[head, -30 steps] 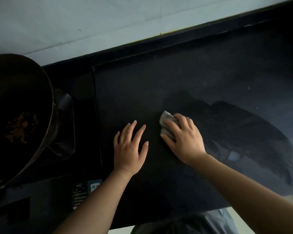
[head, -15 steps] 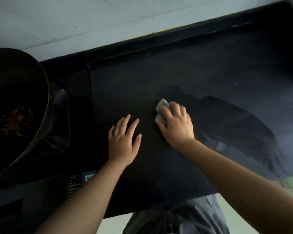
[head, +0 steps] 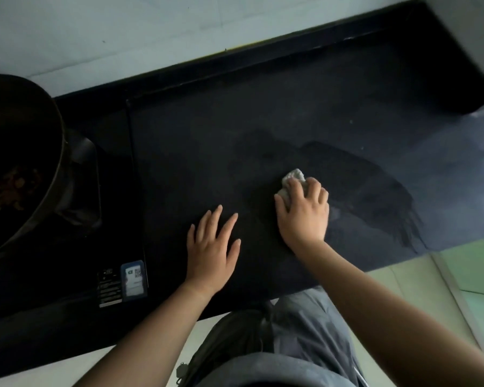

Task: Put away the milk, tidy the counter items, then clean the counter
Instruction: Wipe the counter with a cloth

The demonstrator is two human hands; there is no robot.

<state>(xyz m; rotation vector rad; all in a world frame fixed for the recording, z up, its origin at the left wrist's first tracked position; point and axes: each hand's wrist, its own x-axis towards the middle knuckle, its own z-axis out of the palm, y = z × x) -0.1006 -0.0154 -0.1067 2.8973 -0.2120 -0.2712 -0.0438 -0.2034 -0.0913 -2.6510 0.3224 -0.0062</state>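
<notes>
Bench (head: 207, 135) wiped with a cloth (head: 292, 177) held under the right grip (head: 305, 216)
The crumpled cloth is pinned beneath curled fingers, protruding on the far side of the grip; the wet streak (head: 375, 191) is spread to its right, while drier surface is judged to lie leftward, where the left grip (head: 211, 250) is laid flat, fingers spread, holding nothing

two hands on show: one left hand (head: 211, 251) and one right hand (head: 303, 216). one pale cloth (head: 292, 180). one dark pan (head: 23, 163). one black bench (head: 235, 121) with one wet patch (head: 361, 185). two stickers: one black label (head: 109, 287), one blue-white label (head: 134, 279).
</notes>
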